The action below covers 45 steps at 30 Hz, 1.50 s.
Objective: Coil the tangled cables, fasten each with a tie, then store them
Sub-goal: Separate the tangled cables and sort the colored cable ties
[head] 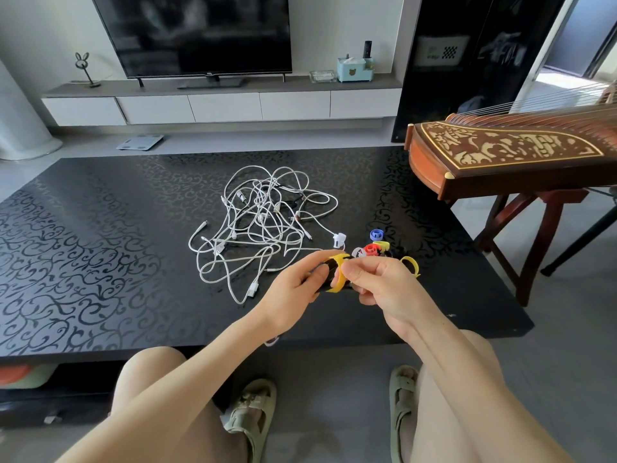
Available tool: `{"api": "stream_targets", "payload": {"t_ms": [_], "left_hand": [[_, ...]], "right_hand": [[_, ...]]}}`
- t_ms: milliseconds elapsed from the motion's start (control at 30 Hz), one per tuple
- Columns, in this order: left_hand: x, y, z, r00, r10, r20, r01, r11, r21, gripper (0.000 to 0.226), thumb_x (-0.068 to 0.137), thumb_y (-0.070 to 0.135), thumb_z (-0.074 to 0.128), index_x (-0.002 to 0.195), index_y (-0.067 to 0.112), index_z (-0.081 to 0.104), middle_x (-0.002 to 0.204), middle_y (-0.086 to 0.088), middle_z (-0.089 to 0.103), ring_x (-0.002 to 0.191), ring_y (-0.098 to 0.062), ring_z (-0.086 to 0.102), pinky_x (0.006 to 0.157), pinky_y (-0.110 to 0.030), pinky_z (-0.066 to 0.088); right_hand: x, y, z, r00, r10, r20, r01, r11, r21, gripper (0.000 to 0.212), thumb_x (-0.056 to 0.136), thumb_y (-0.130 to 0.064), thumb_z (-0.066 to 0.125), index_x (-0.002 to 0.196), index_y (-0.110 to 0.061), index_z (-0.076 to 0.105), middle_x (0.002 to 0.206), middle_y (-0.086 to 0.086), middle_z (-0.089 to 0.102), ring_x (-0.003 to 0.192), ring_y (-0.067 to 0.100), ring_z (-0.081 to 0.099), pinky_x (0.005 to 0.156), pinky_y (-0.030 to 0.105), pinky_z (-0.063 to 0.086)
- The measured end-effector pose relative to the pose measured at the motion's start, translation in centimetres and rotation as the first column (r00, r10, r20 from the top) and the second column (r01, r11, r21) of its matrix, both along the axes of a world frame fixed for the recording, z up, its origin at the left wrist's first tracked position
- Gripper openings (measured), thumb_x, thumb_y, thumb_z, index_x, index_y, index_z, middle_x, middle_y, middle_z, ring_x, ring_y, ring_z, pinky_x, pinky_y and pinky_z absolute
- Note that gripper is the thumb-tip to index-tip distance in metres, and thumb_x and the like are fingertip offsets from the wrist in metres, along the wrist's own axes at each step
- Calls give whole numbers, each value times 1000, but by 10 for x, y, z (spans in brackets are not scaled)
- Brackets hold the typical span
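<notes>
Conceivably the black coil (330, 266) springs apart if the yellow tie (338, 283) slips before it is fastened, since the left hand (293, 285) grips only the coil's left side in curled fingers, above the table (100, 228), while the right hand (384, 285) pinches the tie looped round its middle.

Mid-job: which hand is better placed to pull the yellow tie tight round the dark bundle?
Right, probably. The right hand pinches the yellow tie, while the left hand holds the dark bundle steady. The spare ties also lie on the right side.
</notes>
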<state>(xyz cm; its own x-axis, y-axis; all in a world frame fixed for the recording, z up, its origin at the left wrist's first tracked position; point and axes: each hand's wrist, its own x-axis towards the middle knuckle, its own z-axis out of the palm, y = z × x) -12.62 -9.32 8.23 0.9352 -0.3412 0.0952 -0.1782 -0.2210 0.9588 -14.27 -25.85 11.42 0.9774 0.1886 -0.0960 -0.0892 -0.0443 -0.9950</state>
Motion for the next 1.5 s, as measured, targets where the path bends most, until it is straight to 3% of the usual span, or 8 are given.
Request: {"api": "stream_targets", "payload": {"t_ms": [200, 433, 533, 667, 800, 1067, 1333, 1500], "left_hand": [[1, 3, 0, 998, -46, -40, 45, 999, -14, 33, 102, 11, 36, 122, 26, 58, 64, 17, 51, 51, -2, 36, 49, -11, 31], [1, 10, 4, 948, -115, 297, -34, 891, 453, 36, 100, 14, 42, 126, 34, 57, 77, 0, 65, 63, -22, 53, 66, -43, 48], [1, 12, 7, 928, -137, 345, -53, 870, 490, 38, 100, 13, 41, 131, 33, 53, 75, 1, 64, 58, -22, 51, 62, -39, 46], [0, 16, 6, 916, -119, 383, -90, 870, 484, 42, 100, 13, 40, 136, 33, 46, 57, 3, 53, 49, -17, 42, 54, -28, 41], [1, 16, 1, 954, -61, 294, -76, 898, 434, 39, 101, 17, 38, 127, 45, 45, 80, -6, 67, 69, -30, 58, 71, -47, 48], [-3, 13, 2, 967, 45, 249, -116, 953, 280, 24, 97, 22, 51, 115, 28, 66, 95, 10, 72, 89, -14, 67, 82, -45, 51], [-6, 15, -11, 929, 48, 367, -184, 920, 346, 27, 95, 19, 55, 116, 30, 67, 77, 14, 70, 60, -12, 59, 59, -30, 49], [-5, 16, -13, 983, 60, 172, -100, 967, 233, 26, 97, 17, 52, 115, 29, 66, 98, 9, 72, 93, -8, 67, 86, -40, 53]], "right_hand": [[-1, -2, 1, 998, 58, 7, -58, 998, 8, 25, 93, -18, 57, 75, -9, 72, 54, -12, 57, 54, 4, 35, 51, 17, 28], [-2, 5, -9, 993, -88, -76, 95, 991, 92, 21, 91, -14, 61, 75, -13, 75, 62, -3, 63, 55, 7, 40, 46, 17, 34], [-2, 7, -11, 989, -93, -117, 112, 979, 172, 24, 88, -14, 63, 68, -12, 76, 67, 7, 61, 52, 7, 43, 44, 17, 37], [2, 5, -11, 973, -62, -221, 122, 955, 270, 23, 84, -8, 66, 64, -8, 76, 76, 16, 52, 47, 6, 45, 43, 18, 39], [4, 6, -10, 965, -28, -261, 111, 943, 313, 26, 84, -3, 64, 59, -5, 72, 72, 17, 56, 47, 8, 46, 44, 19, 39], [5, 7, -7, 936, 87, -340, 32, 943, 330, 19, 85, -1, 60, 68, -1, 69, 61, 8, 63, 49, 8, 47, 46, 18, 40], [9, 9, -13, 888, 123, -442, 71, 915, 397, 20, 89, 2, 54, 73, 2, 65, 60, 8, 62, 48, 8, 48, 45, 17, 42], [8, 10, -21, 917, 112, -383, 26, 941, 338, 15, 89, 3, 55, 79, 2, 66, 66, 9, 65, 51, 8, 51, 49, 19, 46]]}}
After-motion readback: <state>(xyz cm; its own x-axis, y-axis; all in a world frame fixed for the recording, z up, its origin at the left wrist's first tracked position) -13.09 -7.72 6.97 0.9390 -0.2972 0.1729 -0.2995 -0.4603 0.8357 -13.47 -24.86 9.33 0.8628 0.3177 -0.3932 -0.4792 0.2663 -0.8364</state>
